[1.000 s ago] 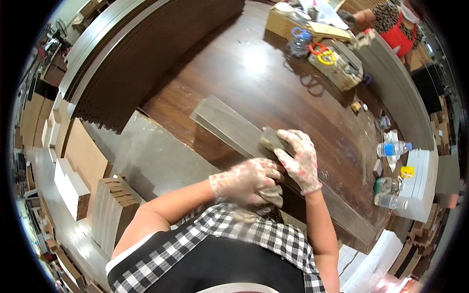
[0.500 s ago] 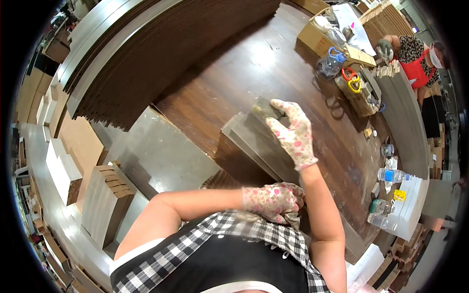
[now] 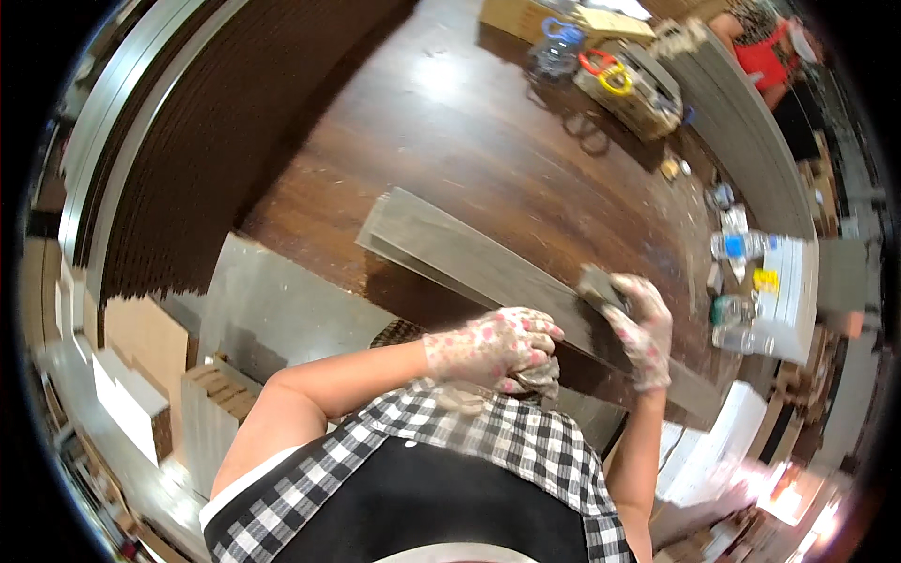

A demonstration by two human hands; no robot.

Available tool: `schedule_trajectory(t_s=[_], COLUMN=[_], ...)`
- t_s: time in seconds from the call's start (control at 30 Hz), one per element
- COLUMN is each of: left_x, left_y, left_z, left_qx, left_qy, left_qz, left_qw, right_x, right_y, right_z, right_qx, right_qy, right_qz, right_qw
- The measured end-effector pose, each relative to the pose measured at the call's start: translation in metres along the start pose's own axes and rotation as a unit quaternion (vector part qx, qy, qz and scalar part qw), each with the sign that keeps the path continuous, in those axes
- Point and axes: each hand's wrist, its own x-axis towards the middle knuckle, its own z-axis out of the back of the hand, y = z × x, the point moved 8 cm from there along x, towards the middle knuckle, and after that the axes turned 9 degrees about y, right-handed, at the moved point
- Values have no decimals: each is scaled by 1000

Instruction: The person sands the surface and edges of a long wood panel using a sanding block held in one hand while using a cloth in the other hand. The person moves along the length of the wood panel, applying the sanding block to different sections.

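My right hand [image 3: 646, 336], in a floral glove, pinches a small dark grey block [image 3: 601, 289] between thumb and fingers. The block is over the right part of a long, narrow grey board [image 3: 460, 239], close to its surface; blur hides whether they touch. Beneath that board more edges show, like a stack. In a matching glove, my left hand [image 3: 496, 349] is closed with curled fingers in front of my apron, beside the board's near edge. What its fingers hold, if anything, is hidden.
A tall stack of boards [image 3: 188, 159] stands on the left of the brown table [image 3: 347, 159]. Scissors [image 3: 615, 79], a blue-handled jug [image 3: 556, 54] and plastic bottles [image 3: 741, 246] lie along the far and right sides. Another person [image 3: 765, 61] works at the upper right.
My right hand has moved right and nearer with the grey block, along the board. My left hand has shifted slightly left and away from me. The view has turned, moving the table items.
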Motion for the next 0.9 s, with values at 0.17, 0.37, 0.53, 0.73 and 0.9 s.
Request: schedule_trajectory(t_s=[0.17,0.37,0.53,0.73,0.9], left_x=[4,12,15,16,6], left_y=[-2,-11,-9,-11,-6], left_z=[2,7,-1,-1,-13], left_qx=[-21,60,65,58,59], left_qy=[63,37,41,28,33], left_qz=[59,44,53,51,86], left_qw=[996,997,996,997,994], right_x=[50,-54,-116,-31,38], right_y=[88,-13,-60,0,54], right_z=[-60,29,68,-15,-60], right_qx=[-66,-135,-137,-72,-72], right_qy=[-10,-53,-152,-121,-42], right_qz=[154,-37,-155,1,111], right_qw=[986,989,966,990,990])
